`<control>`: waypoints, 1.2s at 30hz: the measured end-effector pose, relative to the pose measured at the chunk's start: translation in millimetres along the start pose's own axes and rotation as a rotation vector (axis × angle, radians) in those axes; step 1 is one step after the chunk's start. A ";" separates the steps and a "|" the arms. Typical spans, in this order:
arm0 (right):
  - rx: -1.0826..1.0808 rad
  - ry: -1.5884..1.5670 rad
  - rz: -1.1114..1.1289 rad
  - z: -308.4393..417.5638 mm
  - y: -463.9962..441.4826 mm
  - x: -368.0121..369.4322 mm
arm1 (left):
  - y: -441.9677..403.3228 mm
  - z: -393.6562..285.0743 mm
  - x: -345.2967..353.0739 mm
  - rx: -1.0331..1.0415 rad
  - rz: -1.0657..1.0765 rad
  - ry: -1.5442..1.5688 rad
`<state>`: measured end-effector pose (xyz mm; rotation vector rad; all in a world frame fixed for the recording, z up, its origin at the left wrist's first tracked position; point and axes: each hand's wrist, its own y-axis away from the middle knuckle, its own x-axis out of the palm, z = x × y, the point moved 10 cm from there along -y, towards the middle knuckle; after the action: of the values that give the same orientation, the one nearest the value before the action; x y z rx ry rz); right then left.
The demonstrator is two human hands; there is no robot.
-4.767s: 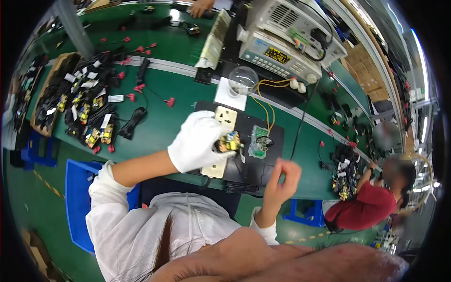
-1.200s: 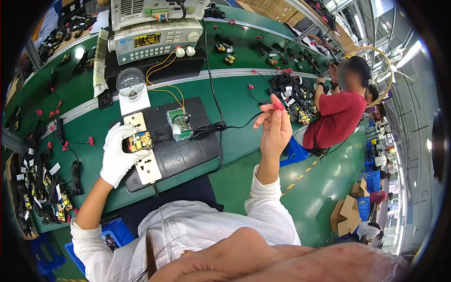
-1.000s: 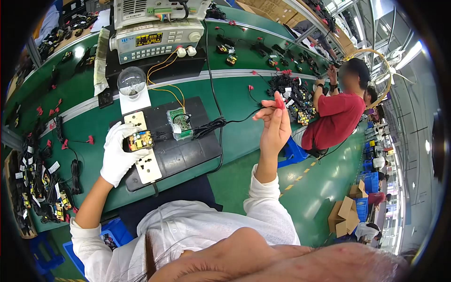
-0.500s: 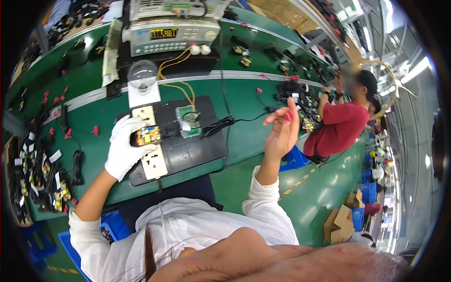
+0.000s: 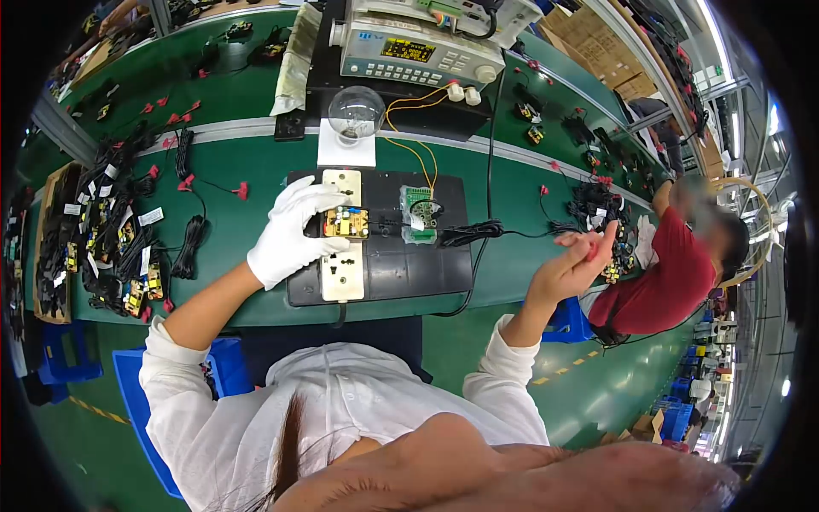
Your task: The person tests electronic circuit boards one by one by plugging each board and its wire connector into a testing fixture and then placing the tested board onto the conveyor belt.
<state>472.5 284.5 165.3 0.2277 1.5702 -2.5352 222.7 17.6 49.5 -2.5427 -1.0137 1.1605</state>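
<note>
White-gloved, my left hand grips a small yellow circuit board at the cream socket strip, which lies on a black board. My bare right hand is raised to the right, its fingers closed on a red connector. A black cable bundle lies on the black board, and its lead runs toward my right hand. Between the bundle and the strip sits a green circuit board with yellow wires. Behind the strip, a glass bulb stands on a white base.
A test instrument stands at the back on a black stand. Cabled boards are heaped at the left, with a blue bin below. To the right, a person in red stands beside another heap of cabled boards.
The camera view has turned left, so the bench appears farther right. My left hand stays on the yellow board at the strip; my right hand still holds the red connector, now tilted lower.
</note>
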 end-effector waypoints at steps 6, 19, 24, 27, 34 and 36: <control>0.271 -0.681 0.137 17.0 -9.1 -5.4 | 2.3 3.1 -1.3 0.052 -0.018 0.035; 0.716 -0.878 0.735 35.5 69.3 89.1 | 0.1 -10.8 -8.2 0.128 -0.089 0.131; 0.663 -0.546 0.641 23.8 100.5 123.8 | -0.5 -10.3 -6.9 0.146 -0.074 0.114; 0.875 -0.529 0.559 7.5 123.8 131.7 | -0.9 -11.6 -5.4 0.157 -0.062 0.111; 0.458 -0.172 0.547 18.3 113.7 126.8 | -1.6 -11.3 -7.5 0.151 -0.085 0.109; 0.431 -0.082 0.581 21.3 113.2 128.2 | -1.9 -9.6 -7.4 0.148 -0.082 0.104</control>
<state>369.6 209.4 49.1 0.5313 0.7544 -2.3235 225.2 15.5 61.3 -2.3958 -0.9601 1.0293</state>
